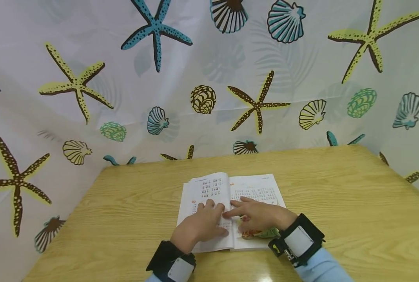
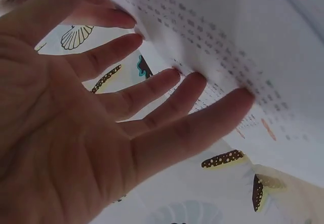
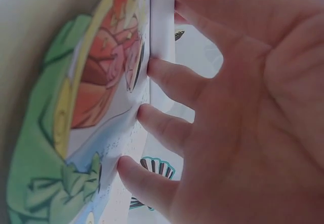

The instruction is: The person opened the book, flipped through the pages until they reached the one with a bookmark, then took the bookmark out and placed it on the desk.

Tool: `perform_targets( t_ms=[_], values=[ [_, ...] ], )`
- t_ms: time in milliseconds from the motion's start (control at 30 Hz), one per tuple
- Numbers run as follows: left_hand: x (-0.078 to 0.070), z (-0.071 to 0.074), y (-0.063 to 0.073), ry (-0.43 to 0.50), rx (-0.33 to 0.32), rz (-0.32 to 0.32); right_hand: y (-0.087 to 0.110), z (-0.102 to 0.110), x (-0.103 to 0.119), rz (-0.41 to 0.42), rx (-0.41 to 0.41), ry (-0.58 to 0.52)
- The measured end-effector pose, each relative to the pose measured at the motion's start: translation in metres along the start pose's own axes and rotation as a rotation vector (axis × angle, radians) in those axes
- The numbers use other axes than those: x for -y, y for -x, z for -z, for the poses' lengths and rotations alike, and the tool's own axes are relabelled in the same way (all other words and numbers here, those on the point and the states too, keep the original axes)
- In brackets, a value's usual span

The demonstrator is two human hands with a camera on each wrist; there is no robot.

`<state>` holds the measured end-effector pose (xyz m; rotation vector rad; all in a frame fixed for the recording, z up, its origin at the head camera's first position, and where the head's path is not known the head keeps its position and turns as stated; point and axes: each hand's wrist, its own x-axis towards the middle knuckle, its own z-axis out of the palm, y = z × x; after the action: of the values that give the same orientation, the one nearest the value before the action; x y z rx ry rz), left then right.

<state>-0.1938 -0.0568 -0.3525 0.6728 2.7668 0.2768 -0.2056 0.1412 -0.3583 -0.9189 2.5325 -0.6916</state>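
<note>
Book [image 1: 209, 187] touched by your left hand [image 1: 203, 224] at eight o'clock, right hand [image 1: 260, 215] at three, both spread, holding nothing.

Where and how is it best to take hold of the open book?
Probably grip the book at the far part of its right outer edge, coming from the right, thumb above and fingers beneath. It lies open on the table, so its side is low and thin; that part is uncovered, while the left hand and right hand touch the pages nearer the fold.
</note>
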Motion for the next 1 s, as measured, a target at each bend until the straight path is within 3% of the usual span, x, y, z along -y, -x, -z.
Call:
perform_targets(
  t_ms=[133, 567, 700, 900, 1000],
  values=[
    [-0.002, -0.002, -0.001, -0.003, 0.036, 0.068, 0.001, -0.002, -0.001, -0.012, -0.009, -0.01],
    [-0.01, 0.0, 0.003, -0.097, 0.071, 0.111, 0.001, -0.002, -0.001, -0.04, -0.016, -0.044],
    [-0.011, -0.001, 0.003, -0.104, 0.059, 0.117, 0.002, 0.002, -0.006, -0.065, -0.038, 0.01],
    [-0.012, -0.004, 0.003, -0.123, 0.025, 0.115, 0.013, 0.012, -0.024, -0.285, -0.104, 0.156],
    [-0.012, -0.005, 0.003, -0.128, 0.022, 0.114, 0.023, 0.019, -0.036, -0.41, -0.123, 0.156]
  ],
)
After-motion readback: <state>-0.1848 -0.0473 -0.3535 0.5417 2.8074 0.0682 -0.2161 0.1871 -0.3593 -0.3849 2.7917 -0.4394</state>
